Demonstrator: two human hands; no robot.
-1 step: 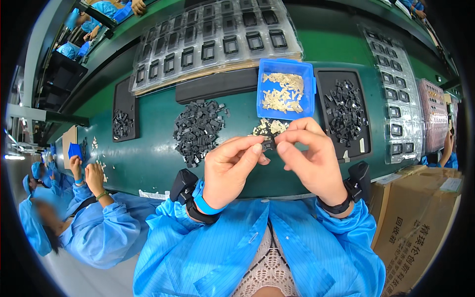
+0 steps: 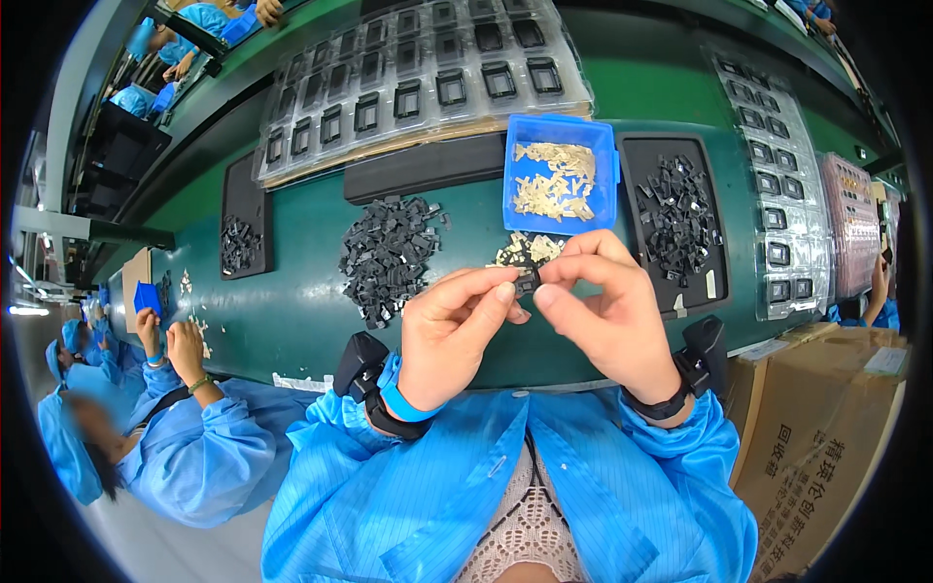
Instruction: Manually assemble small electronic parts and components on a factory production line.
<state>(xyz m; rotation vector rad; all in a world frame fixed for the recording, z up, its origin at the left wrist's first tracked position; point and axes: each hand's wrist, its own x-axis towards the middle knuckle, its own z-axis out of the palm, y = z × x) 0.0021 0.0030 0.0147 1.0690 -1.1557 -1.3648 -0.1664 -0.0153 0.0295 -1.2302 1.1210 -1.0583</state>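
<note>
My left hand [image 2: 457,325] pinches a small black plastic part [image 2: 526,284] between thumb and forefinger, above the near side of the green bench. From the other side, my right hand [image 2: 607,306] brings its bent thumb and forefinger up against the part's right edge. Whether those fingertips hold something tiny of their own is hidden. Just beyond the fingers lies a small heap of cream and black pieces [image 2: 530,248]. Behind it, a blue bin [image 2: 612,194] holds thin cream-coloured strips. To the left is a large pile of black plastic parts [image 2: 387,257].
A black tray [image 2: 722,248] of black parts lies on the right, another black tray [image 2: 228,209] on the left. Clear blister trays [image 2: 418,87] with black frames stand at the back. A cardboard box [image 2: 816,428] is at right. A co-worker [image 2: 194,447] sits at left.
My right thumb and forefinger have shifted slightly left, closer to the black part. My left hand and the part have barely moved.
</note>
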